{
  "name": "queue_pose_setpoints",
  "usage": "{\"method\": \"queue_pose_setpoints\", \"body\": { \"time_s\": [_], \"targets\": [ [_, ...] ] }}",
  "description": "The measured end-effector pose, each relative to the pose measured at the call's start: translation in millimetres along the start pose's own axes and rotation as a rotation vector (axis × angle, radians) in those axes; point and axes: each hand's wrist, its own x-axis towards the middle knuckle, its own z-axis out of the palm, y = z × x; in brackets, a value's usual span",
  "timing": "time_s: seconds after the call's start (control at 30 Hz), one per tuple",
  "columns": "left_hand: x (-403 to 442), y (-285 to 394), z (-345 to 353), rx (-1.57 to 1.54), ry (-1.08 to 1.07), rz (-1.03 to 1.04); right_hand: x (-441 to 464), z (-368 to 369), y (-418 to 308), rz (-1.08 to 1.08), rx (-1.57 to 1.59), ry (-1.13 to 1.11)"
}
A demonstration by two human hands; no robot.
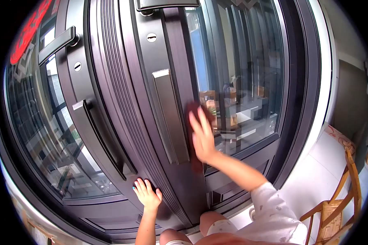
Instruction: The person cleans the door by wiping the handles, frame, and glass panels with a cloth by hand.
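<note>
Flat against the dark door frame, below the lower end of the long left pull handle (102,141), my left hand (147,193) has its fingers spread and holds nothing. My right hand (202,136), slightly blurred, is at the dark panel between the right pull handle (170,118) and the glass (243,69), fingers pointing up and apart, nothing in it. Neither hand grips a handle. Higher up are a left lever handle (57,45) and a right lever handle (167,4), each above a keyhole.
A wooden chair (347,192) with a woven seat stands at the lower right on pale floor tiles (321,167). A white door surround (321,94) borders the right side. Red decoration (28,32) shows at the upper left. My knees are close to the door's bottom.
</note>
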Motion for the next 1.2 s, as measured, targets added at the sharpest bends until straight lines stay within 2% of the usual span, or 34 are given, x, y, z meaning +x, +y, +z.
{"method": "queue_pose_setpoints", "body": {
  "time_s": [0.13,0.17,0.23,0.3,0.37,0.4,0.57,0.6,0.67,0.77,0.83,0.9,0.97,1.03,1.1,1.2],
  "targets": [
    [-1,0,0,-0.002,0.012,0.003,171,-1,8,-0.221,0.001,0.255],
    [-2,-1,1,-0.001,0.011,-0.001,206,-2,10,-0.193,0.003,0.267],
    [-3,-1,1,-0.018,-0.017,0.001,253,0,20,-0.315,-0.119,0.359],
    [-4,-2,1,-0.045,-0.037,0.000,245,-6,12,-0.308,-0.026,0.325],
    [-2,-1,-1,-0.051,-0.040,-0.008,194,-9,-2,-0.223,0.029,0.261],
    [-1,-2,-1,-0.047,-0.037,-0.006,160,-1,7,-0.241,-0.031,0.282],
    [2,0,-2,-0.053,-0.017,-0.002,-67,8,-6,0.074,-0.252,-0.085],
    [3,1,-2,-0.056,-0.016,-0.010,-113,14,-7,0.067,-0.313,-0.113],
    [4,0,-2,-0.053,-0.015,-0.005,-164,24,-11,0.122,-0.339,-0.173],
    [7,1,-3,-0.053,0.000,0.007,-132,18,-13,0.105,-0.330,-0.166],
    [9,2,-2,-0.051,0.046,0.000,-63,13,1,-0.010,-0.233,0.049],
    [10,3,-1,-0.048,0.035,0.004,16,3,2,-0.108,-0.170,0.133],
    [9,4,-2,-0.054,0.049,-0.011,65,-2,8,-0.002,-0.054,-0.023],
    [10,4,-2,-0.053,0.031,-0.016,93,-3,-2,-0.194,-0.029,0.206],
    [10,4,-2,-0.060,0.060,-0.007,70,-3,-17,-0.052,-0.060,0.192],
    [9,4,-1,-0.063,0.058,-0.011,-38,22,-9,0.132,-0.200,0.166]
  ]
}}
